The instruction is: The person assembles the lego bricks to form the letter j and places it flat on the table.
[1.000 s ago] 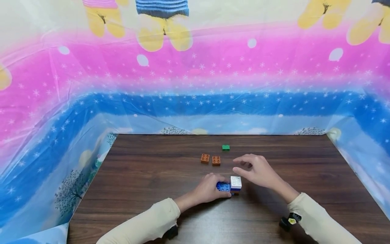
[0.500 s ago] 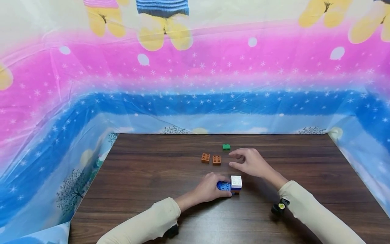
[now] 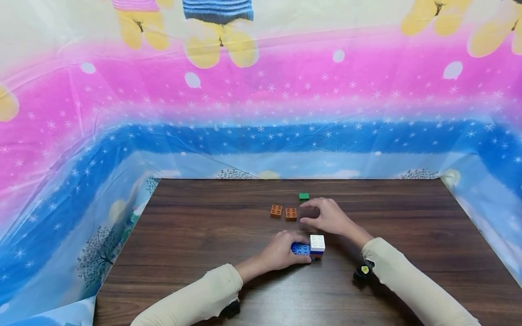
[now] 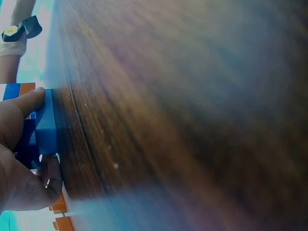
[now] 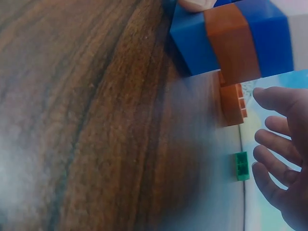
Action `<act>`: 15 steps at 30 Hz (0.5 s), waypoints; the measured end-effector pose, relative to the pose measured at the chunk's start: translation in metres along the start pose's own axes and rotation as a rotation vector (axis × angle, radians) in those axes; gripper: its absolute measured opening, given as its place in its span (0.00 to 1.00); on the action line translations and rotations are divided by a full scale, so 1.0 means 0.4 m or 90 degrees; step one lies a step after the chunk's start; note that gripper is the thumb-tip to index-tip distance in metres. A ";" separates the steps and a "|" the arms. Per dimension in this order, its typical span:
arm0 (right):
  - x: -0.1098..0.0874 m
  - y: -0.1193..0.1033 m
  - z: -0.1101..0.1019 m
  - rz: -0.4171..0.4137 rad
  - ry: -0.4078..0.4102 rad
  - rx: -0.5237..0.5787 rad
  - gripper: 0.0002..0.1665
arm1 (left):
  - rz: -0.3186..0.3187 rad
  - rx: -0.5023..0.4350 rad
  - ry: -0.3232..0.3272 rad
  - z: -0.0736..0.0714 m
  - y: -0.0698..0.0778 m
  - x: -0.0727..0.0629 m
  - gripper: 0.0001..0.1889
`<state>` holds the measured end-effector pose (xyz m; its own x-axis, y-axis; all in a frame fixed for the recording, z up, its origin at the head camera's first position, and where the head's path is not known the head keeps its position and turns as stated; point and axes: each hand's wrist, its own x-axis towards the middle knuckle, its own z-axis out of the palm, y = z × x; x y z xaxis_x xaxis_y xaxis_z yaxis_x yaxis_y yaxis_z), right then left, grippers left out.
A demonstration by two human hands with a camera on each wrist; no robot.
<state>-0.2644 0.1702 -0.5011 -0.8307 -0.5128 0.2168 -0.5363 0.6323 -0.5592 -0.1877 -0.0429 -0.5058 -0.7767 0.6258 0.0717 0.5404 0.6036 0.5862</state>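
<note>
My left hand [image 3: 279, 251] grips a toy-brick assembly by its studded blue brick [image 3: 301, 249], thumb on the near side and fingers on the far side. At the right end of that assembly rises a short stack, layered blue, orange [image 5: 232, 41] and blue, topped by a white brick [image 3: 317, 242]. Beyond the stack, my right hand [image 3: 330, 216] hovers with fingers spread and holds nothing. Its fingertips are just right of an orange brick [image 3: 291, 214]. A second orange brick [image 3: 276, 211] lies beside that one, and a green brick [image 3: 303, 196] sits farther back.
The bricks lie on a dark wood-grain table [image 3: 195, 226]. A printed pink and blue cloth [image 3: 253, 138] hangs along its back and sides. Each wrist wears a black camera mount, with the right one [image 3: 362, 271] low over the tabletop.
My right hand has moved left and slightly away from me, toward the loose orange bricks. The left hand keeps its grip on the assembly, and the loose bricks stay put.
</note>
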 end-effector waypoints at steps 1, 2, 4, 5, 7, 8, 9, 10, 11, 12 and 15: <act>0.003 0.002 0.004 0.002 -0.001 0.001 0.27 | -0.001 -0.001 0.000 0.000 0.000 0.000 0.21; 0.006 0.005 0.008 0.003 -0.002 0.001 0.28 | -0.002 -0.001 -0.001 0.000 0.000 0.000 0.21; 0.011 0.011 0.017 0.005 -0.005 0.002 0.28 | -0.001 -0.002 -0.001 0.000 0.000 0.000 0.21; 0.013 0.013 0.021 0.007 -0.006 0.005 0.28 | 0.001 -0.002 -0.001 0.000 -0.001 0.000 0.21; 0.017 0.017 0.028 0.007 -0.004 0.011 0.28 | 0.004 -0.001 0.000 0.000 -0.001 0.000 0.20; 0.020 0.018 0.031 0.004 -0.003 0.013 0.28 | 0.006 0.000 0.001 -0.001 -0.001 0.000 0.20; 0.022 0.019 0.034 0.003 -0.002 0.018 0.28 | 0.009 0.000 0.001 -0.001 -0.002 0.000 0.20; 0.025 0.021 0.038 0.001 0.000 0.021 0.28 | 0.010 0.002 0.002 -0.002 -0.002 0.000 0.20; 0.028 0.022 0.041 0.000 0.001 0.025 0.28 | 0.012 0.003 0.002 -0.002 -0.002 0.000 0.20; 0.030 0.023 0.044 -0.001 0.002 0.028 0.29 | 0.013 0.004 0.003 -0.002 -0.002 0.000 0.20; 0.038 0.025 0.053 0.001 0.004 0.038 0.29 | 0.015 0.006 0.002 -0.003 -0.002 -0.001 0.20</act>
<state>-0.2792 0.1564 -0.5202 -0.8323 -0.5086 0.2203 -0.5253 0.5970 -0.6064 -0.1884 -0.0443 -0.5053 -0.7648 0.6382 0.0880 0.5617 0.5937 0.5762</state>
